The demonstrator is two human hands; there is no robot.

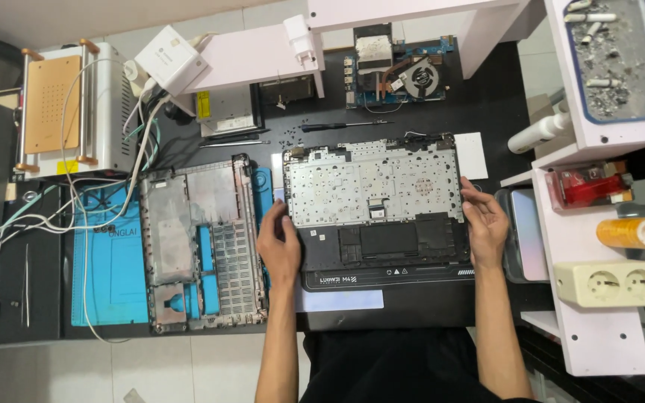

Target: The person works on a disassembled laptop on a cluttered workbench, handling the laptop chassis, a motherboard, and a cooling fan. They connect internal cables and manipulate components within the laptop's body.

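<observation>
On a cluttered black workbench [487, 97], your left hand [279, 250] and right hand [484, 224] grip the stripped laptop shell [375, 205]; tilting it could scatter loose screws [296, 138].

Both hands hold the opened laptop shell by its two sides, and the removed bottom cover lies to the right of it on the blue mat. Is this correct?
Not quite. The head view shows the bottom cover lying to the left of the laptop shell, on the blue mat. The left hand and right hand do hold the shell by its two sides.
</observation>
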